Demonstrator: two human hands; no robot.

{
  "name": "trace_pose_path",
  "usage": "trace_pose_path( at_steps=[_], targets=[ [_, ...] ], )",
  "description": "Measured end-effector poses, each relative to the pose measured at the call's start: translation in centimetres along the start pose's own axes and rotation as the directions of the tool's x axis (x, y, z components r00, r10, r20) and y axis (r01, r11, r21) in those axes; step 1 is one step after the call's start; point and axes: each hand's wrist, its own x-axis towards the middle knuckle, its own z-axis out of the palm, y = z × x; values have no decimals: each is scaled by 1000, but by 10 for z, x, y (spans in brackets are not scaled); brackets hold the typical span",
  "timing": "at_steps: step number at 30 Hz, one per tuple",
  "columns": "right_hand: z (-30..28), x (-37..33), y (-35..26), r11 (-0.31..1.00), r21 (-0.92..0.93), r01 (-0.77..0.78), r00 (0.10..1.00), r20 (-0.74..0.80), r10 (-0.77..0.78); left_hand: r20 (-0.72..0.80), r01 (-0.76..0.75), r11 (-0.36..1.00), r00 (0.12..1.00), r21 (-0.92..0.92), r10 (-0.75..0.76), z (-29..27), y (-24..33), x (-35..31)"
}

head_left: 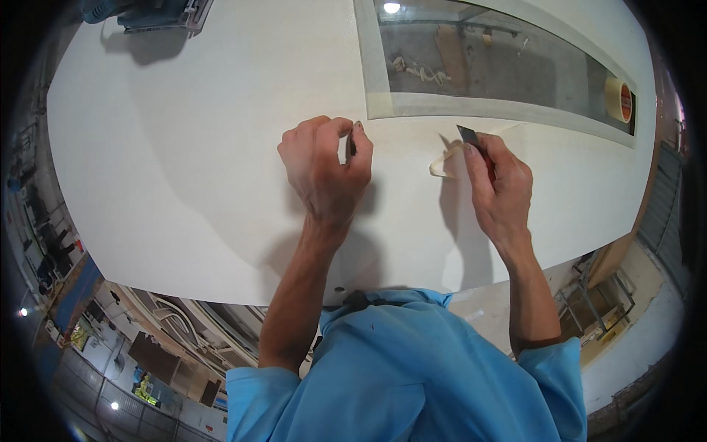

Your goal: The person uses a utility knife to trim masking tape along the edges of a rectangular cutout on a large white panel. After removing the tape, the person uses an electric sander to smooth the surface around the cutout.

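Note:
A large white panel [213, 169] lies in front of me, with a long glass pane [471, 62] set in it. Pale masking tape [456, 105] borders the pane. Over the panel, below the pane's near left corner, my left hand [324, 166] is curled, thumb and index finger meeting in a pinch; anything between the tips is too small to make out. My right hand [504, 180] grips a utility knife [471, 138], its dark blade pointing up and left, a bit of red showing by the fingers. A folded cream strip of tape [444, 163] is beside the right fingers; whether it touches them is unclear.
A roll of masking tape [617, 100] stands at the pane's right end. At the far left, a power tool [158, 16] rests on the panel. Frames [184, 324] lean below the near left edge. A metal rack [600, 302] stands at the lower right.

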Motion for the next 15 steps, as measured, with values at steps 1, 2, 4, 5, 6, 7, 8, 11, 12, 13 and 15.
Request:
trace_pose_path(
  at_steps=[1, 2, 4, 5, 6, 7, 8, 11, 12, 13, 15],
  targets=[
    [-1, -3, 0, 997, 53, -61, 998, 15, 61, 15, -24, 998, 1000, 54, 23, -1, 2, 1],
    [-1, -4, 1, 993, 66, -94, 995, 32, 92, 32, -48, 993, 998, 107, 45, -2, 5, 2],
    [2, -7, 3, 986, 100, -133, 990, 65, 127, 87, -25, 990, 996, 139, 13, -4, 11, 4],
    [4, -9, 4, 986, 121, -116, 992, 65, 109, 107, -23, 988, 994, 152, 6, -6, 14, 6],
    [6, -10, 5, 985, 133, -114, 992, 66, 106, 124, -2, 989, 992, 147, -17, -6, 16, 8],
    [8, -10, 7, 982, 133, -132, 990, 77, 122, 133, 12, 991, 991, 135, -30, -6, 17, 11],
    [9, -10, 8, 983, 146, -112, 993, 62, 104, 145, 29, 992, 988, 121, -47, -7, 18, 13],
    [10, -10, 11, 982, 150, -118, 992, 51, 112, 175, 48, 990, 982, 133, -71, -8, 20, 17],
    [10, -10, 11, 982, 148, -119, 992, 50, 113, 174, 64, 989, 981, 136, -87, -8, 21, 17],
    [11, -10, 11, 983, 145, -116, 993, 48, 110, 178, 87, 986, 978, 140, -111, -8, 22, 17],
    [11, -9, 10, 983, 135, -121, 992, 48, 116, 158, 126, 981, 976, 149, -149, -6, 25, 15]
  ],
)
